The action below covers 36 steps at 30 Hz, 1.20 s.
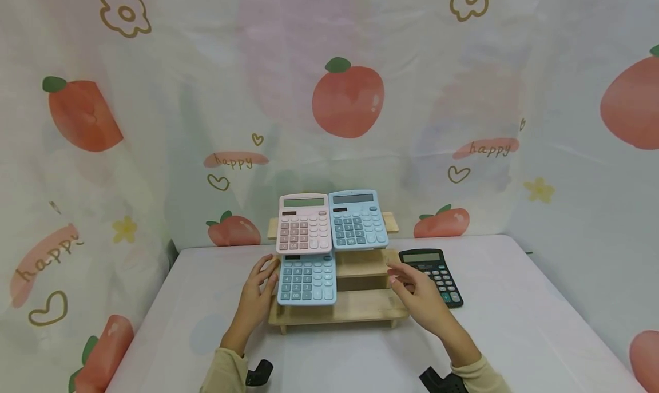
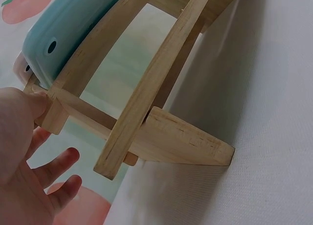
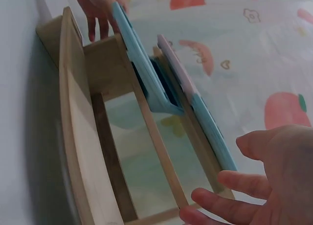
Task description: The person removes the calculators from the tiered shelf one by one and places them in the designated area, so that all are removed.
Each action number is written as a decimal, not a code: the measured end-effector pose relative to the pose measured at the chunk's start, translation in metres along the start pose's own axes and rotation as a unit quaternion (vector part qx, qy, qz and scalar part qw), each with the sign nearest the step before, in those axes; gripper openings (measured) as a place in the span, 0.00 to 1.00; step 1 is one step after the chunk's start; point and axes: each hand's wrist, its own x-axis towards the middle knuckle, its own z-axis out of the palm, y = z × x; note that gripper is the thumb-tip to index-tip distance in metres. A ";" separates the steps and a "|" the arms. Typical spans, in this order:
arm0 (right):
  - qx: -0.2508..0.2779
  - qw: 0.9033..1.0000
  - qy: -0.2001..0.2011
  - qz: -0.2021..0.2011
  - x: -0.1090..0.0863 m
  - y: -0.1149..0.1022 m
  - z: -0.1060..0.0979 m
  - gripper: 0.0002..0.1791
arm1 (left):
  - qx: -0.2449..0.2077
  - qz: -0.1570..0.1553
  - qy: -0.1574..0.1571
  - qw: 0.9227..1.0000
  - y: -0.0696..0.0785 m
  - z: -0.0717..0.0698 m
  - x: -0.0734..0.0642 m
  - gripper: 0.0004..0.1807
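Note:
A wooden tiered rack stands on the white table. On its top level a pink calculator and a blue calculator lean side by side. Below the pink one, a second blue calculator sits on the middle level. My left hand is at the rack's left side. In the left wrist view, its thumb is right at the wooden end piece, with the other fingers spread. My right hand is by the rack's right side, fingers loosely extended and holding nothing.
A black calculator lies on the table right of the rack, partly hidden by my right hand. Behind the table hangs a printed cloth backdrop with fruit drawings. The side cloths stand close to both table edges.

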 end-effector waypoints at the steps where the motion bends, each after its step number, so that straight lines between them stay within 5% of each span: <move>1: 0.001 1.000 -0.002 0.002 0.000 -0.001 0.003 0.21 | -0.001 0.001 0.001 1.000 0.000 0.000 0.000 0.24; 22: 0.069 0.995 -0.060 0.026 -0.006 -0.012 0.046 0.20 | -0.004 0.007 0.006 1.000 0.000 0.000 -0.001 0.24; 36: 0.114 0.989 -0.090 -0.025 -0.010 -0.011 0.059 0.25 | -0.008 0.021 0.006 1.000 -0.003 0.000 -0.001 0.23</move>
